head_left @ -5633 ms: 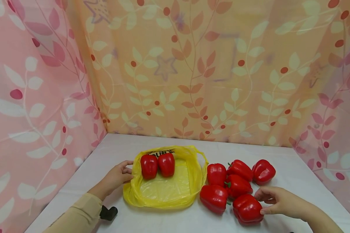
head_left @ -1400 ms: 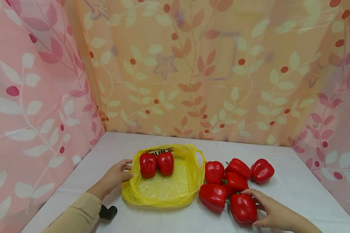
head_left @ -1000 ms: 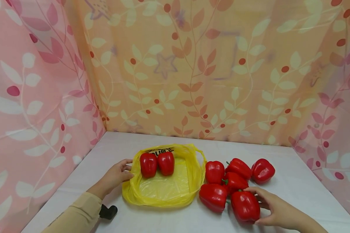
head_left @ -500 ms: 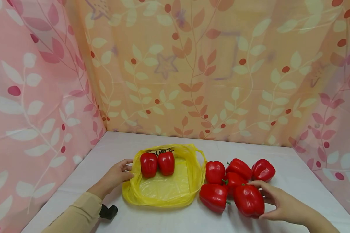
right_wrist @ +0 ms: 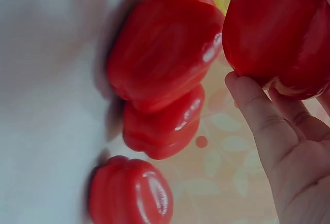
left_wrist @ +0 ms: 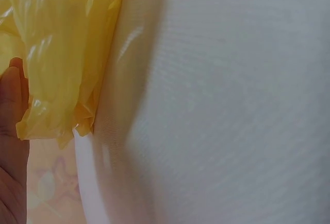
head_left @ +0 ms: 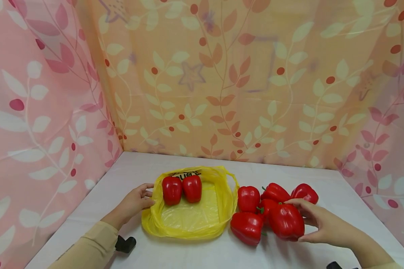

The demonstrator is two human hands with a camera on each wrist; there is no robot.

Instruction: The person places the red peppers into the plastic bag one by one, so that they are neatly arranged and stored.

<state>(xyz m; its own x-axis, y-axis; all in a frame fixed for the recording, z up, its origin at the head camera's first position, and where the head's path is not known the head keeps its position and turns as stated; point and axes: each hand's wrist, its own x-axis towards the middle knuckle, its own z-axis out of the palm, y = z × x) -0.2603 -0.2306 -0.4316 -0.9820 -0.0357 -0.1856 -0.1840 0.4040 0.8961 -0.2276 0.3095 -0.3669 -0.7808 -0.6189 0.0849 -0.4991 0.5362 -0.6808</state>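
My right hand (head_left: 326, 226) grips a red bell pepper (head_left: 286, 221), fingers at its upper right side and thumb lower down. In the right wrist view this held bell pepper (right_wrist: 278, 33) overhangs the hand, raised off the white table. More red bell peppers (head_left: 247, 228) lie close together just left of and behind it. My left hand (head_left: 134, 201) holds the left edge of a yellow plastic bag (head_left: 188, 233), thumb and fingers at its rim. Two red bell peppers (head_left: 171, 190) sit inside the bag's open mouth. The left wrist view shows yellow plastic (left_wrist: 56, 53) beside the fingers.
A white table (head_left: 175, 256) bears everything. Patterned curtains (head_left: 208, 82) enclose the back and both sides. Near the left forearm is a small black object (head_left: 125, 244); part of another black object (head_left: 334, 265) shows at the lower right edge.
The right hand has turned its bell pepper so the stem points up and back, then raised it from the table toward the peppers behind. The left hand and bag have stayed in place.
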